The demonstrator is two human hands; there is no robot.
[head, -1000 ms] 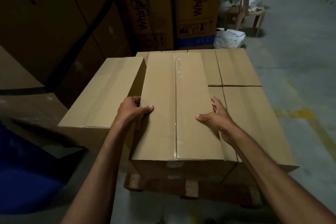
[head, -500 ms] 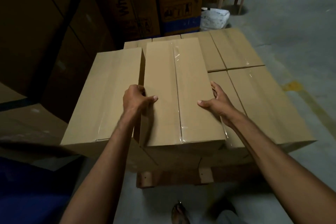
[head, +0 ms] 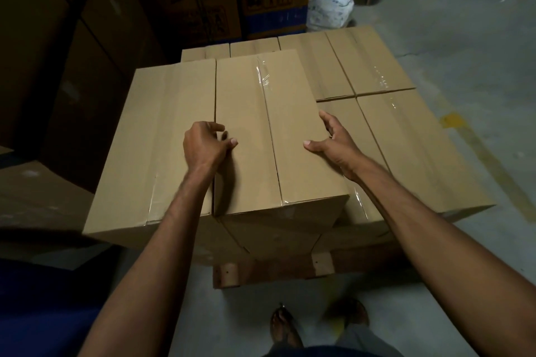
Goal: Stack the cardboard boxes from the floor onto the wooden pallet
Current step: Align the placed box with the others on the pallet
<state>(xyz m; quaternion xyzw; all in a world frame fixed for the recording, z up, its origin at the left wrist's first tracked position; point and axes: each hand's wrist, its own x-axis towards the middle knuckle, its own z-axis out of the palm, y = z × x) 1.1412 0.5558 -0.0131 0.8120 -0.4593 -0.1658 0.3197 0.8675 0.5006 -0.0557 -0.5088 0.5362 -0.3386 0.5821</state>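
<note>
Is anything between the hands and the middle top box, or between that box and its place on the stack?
Nothing visible. The left hand and right hand touch the middle top box directly; it appears to rest on the lower boxes.

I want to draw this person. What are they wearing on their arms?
Nothing that shows. The left arm and right arm are bare to the picture's edge: no sleeves, watch or bangle. The left grip and right grip have no gloves or visible rings.
</note>
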